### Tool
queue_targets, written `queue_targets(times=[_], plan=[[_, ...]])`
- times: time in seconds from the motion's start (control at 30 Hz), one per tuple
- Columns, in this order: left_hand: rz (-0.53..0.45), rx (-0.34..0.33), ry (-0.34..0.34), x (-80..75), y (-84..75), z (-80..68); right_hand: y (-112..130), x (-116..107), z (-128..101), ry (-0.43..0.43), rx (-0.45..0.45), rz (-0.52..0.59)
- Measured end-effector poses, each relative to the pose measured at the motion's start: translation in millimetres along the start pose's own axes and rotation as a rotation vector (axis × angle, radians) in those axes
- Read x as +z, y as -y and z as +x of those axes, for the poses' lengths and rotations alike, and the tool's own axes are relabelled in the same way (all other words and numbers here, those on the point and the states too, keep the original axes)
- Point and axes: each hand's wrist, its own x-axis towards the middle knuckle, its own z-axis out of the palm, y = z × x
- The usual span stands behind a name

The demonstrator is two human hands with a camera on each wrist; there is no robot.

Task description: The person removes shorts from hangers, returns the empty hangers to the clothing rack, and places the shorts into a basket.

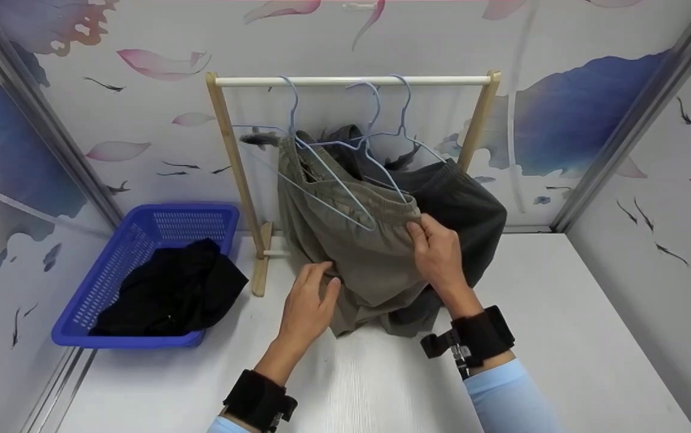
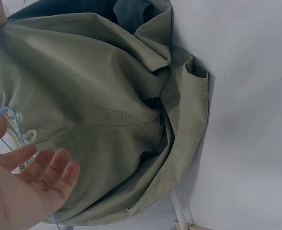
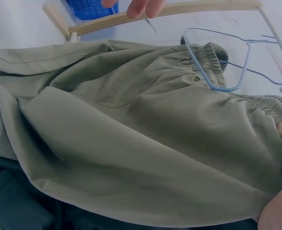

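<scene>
White tabletop [image 1: 562, 337] is enclosed by walls [image 1: 592, 90] papered with blue and pink petals and small dark fish; no writing or label can be read anywhere. At the back a wooden rack [image 1: 354, 80] is stood, and three pale blue wire hangers [image 1: 375, 102] are hooked over its rail. An olive garment with an elastic waistband [image 1: 357, 252] is draped from one hanger down onto the tabletop, with a dark grey garment [image 1: 471, 210] hung behind it. To the left a blue plastic basket [image 1: 141, 240] is set, with black clothing [image 1: 171, 294] heaped inside. The waistband is pinched by the right hand [image 1: 438, 252]. The left hand [image 1: 309, 304] is held relaxed, fingertips touching the olive cloth low down.
</scene>
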Motion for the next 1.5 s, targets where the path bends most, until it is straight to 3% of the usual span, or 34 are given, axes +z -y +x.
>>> queue_targets(times=[1.5], plan=[[-0.008,-0.001,0.015,0.8,1.5,-4.6,-22,-1,-44,0.058,0.135,-0.023]])
